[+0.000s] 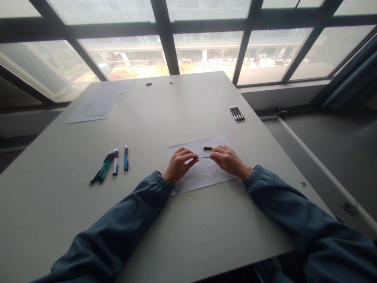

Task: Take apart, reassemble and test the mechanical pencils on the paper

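A thin dark pen refill (204, 157) stretches level between my two hands, just above a white sheet of paper (203, 184). My left hand (182, 162) pinches its left end between thumb and fingers. At the other end, my right hand (227, 159) pinches it the same way. Behind the refill, a black and yellow pen part (208, 148) lies on the paper, its right end hidden by my right hand.
Left of the paper lie a blue pen (126, 159), a white and black pen (115, 163) and several green and black pens (103, 169). Several black and silver pens (237, 114) line up near the table's right edge. Papers (94, 104) rest at the far left.
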Motion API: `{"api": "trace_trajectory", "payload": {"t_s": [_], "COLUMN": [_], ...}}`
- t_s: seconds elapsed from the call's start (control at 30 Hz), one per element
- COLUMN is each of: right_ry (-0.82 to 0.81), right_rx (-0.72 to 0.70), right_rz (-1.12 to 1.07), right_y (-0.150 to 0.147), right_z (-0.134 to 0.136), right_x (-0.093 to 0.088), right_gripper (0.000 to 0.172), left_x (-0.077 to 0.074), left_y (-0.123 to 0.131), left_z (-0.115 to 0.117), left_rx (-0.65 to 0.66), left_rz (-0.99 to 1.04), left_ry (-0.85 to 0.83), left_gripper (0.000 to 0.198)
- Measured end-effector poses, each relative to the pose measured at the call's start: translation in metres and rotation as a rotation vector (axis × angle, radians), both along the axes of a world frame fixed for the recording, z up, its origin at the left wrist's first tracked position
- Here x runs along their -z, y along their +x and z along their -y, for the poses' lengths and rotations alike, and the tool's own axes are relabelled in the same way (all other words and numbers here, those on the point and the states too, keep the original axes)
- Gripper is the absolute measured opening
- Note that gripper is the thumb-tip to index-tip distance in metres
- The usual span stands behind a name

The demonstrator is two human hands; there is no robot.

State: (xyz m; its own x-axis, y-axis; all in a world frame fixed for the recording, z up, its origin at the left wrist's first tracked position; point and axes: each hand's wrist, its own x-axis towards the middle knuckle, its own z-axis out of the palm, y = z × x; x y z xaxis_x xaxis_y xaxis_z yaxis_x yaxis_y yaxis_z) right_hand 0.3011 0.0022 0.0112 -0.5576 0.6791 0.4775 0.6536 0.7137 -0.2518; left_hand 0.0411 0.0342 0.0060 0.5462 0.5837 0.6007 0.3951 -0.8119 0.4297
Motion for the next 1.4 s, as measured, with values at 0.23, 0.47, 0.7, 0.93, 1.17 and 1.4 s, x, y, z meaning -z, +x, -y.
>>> {"api": "trace_trajectory", "payload": {"t_s": [0.23,0.47,0.7,0.93,1.17,1.4], "right_ry": [-0.016,-0.019,0.014,-0.116,-0.142,-0.054], "right_rx": [-0.04,0.021,0.431,0.446,0.427,0.434], "right_rz": [-0.028,-0.151,-0.311,-0.052,-0.042,-0.207], "right_y": [-0.001,-0.001,0.009,0.009,0.009,0.011], "right_z": [0.0,0.0,-0.01,-0.013,-0.014,-0.017], "right_x": [0.001,0.001,0.009,0.013,0.015,0.02], "right_gripper": [0.022,0.018,0.024,0.019,0.008,0.005], "left_x": [-0.003,-0.004,-0.006,-0.005,-0.005,-0.011], "left_y": [0.001,0.001,0.001,0.001,0.002,0.0], "left_z": [0.001,0.002,0.002,0.002,0.002,0.004], "left_rx": [0.027,-0.012,-0.016,-0.017,-0.033,-0.162], "left_rz": [-0.021,-0.016,-0.015,-0.011,0.014,0.118], "left_ry": [0.007,0.034,0.028,0.018,0.026,0.062], "left_gripper": [0.004,0.003,0.004,0.005,0.005,0.005]}}
